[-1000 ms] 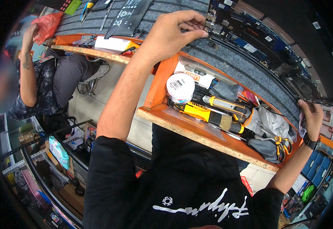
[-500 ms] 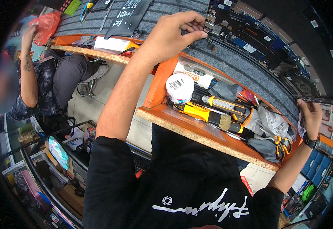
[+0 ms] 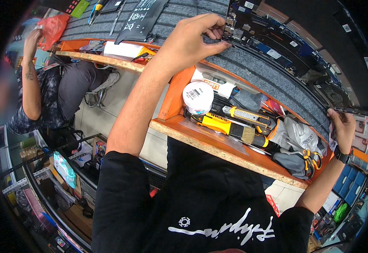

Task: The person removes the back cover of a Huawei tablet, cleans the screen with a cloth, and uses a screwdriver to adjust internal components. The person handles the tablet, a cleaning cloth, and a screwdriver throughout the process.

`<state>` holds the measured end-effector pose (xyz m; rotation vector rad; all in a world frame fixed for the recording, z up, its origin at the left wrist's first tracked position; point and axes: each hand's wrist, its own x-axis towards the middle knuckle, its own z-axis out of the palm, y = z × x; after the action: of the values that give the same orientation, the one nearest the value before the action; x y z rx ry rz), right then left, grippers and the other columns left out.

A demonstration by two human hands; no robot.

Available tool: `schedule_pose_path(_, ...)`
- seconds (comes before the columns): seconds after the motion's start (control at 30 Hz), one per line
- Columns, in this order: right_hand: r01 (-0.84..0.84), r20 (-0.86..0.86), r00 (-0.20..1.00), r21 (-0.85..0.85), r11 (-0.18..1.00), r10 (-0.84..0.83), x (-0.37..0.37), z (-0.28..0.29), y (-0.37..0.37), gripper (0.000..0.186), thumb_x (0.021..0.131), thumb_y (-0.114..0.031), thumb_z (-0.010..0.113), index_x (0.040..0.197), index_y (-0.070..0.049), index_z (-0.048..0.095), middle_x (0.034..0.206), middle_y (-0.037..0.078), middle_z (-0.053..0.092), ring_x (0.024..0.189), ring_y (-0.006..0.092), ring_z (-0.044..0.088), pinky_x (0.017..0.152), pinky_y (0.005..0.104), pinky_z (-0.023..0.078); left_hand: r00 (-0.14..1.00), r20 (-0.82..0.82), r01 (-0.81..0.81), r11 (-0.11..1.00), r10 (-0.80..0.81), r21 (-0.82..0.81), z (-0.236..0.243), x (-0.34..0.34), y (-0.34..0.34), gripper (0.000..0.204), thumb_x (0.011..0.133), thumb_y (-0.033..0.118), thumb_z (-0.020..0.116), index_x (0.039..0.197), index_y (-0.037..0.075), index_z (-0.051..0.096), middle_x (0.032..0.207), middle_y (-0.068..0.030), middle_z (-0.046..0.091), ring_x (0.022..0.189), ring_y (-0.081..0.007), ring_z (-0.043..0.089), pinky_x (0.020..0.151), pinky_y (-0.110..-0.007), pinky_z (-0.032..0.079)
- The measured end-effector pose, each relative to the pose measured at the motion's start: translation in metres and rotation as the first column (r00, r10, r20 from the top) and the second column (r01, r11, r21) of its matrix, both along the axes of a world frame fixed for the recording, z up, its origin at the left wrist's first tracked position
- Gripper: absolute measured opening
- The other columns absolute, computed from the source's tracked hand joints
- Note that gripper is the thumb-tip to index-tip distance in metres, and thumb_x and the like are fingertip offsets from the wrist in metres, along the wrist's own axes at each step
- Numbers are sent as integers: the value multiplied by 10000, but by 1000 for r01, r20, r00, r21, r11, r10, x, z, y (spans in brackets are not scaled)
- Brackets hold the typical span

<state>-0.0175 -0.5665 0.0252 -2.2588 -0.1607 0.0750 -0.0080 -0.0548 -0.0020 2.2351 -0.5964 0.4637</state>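
An opened-up laptop [image 3: 277, 46] lies on the grey ribbed mat [image 3: 255, 74], its circuit boards and a round fan showing. My left hand [image 3: 196, 38] is at the laptop's left corner, fingers curled at its edge and thumb lower, a little apart from them. At the near right corner, my right hand [image 3: 343, 128] pinches the laptop's edge between thumb and fingers. Its fingertips are partly hidden by the laptop. A flat black laptop battery [image 3: 139, 21] rests on the mat to the left of my left hand.
Below the mat, an open orange drawer [image 3: 230, 147] holds a white round tub [image 3: 198, 98], a yellow utility knife [image 3: 247, 114], a brush [image 3: 247, 134], gloves [image 3: 300, 137] and scissors [image 3: 312, 162]. Pliers [image 3: 95, 12] lie far left. Another person [image 3: 36, 92] sits at left beside a red plastic bag [image 3: 53, 31].
My left thumb has moved slightly down, away from the curled fingers. The laptop has shifted slightly. My right hand stays at its corner.
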Motion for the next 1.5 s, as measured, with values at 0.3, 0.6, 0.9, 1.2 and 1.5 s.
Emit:
schedule_pose_path(0.3,-12,-28,1000,-29,1000,12,2,0,-4,97,921,-39,739,990,25,715,883,30,731,779,68,634,716,218,476,1000,17,-4,1000,4,-27,-4,1,2,373,781,72,853,1107,23,679,984,-55,734,888,-122,703,810,-262,570)
schedule_pose_path(0.6,22,-26,999,-70,997,-24,1,4,2,98,908,-64,761,946,22,733,839,24,735,738,54,626,670,207,463,1000,16,-27,1000,27,0,-3,-1,-1,381,796,71,842,1135,30,673,994,-47,734,881,-118,697,815,-255,565)
schedule_pose_path(0.9,1,-2,1000,15,1000,-1,0,0,2,109,907,-53,762,967,31,726,873,36,742,755,61,634,678,210,471,945,-246,106,914,-215,-391,-6,4,16,381,863,140,801,1217,52,688,1006,-31,727,922,-126,686,826,-281,566)
schedule_pose_path(1.2,3,-29,1000,-25,1000,-4,2,0,-5,132,910,-32,752,1018,22,699,933,32,734,821,60,638,737,215,482,888,-399,-34,832,-228,-553,22,10,2,255,965,42,673,1213,-17,651,1089,-66,716,1004,-133,676,879,-278,580)
schedule_pose_path(1.5,33,155,988,-302,953,15,1,62,-26,242,982,-141,670,1157,25,669,1007,83,734,886,123,664,825,260,511,921,-338,-12,852,-195,-524,22,11,0,226,972,51,661,1185,-26,668,1054,-79,729,953,-123,688,815,-264,592)
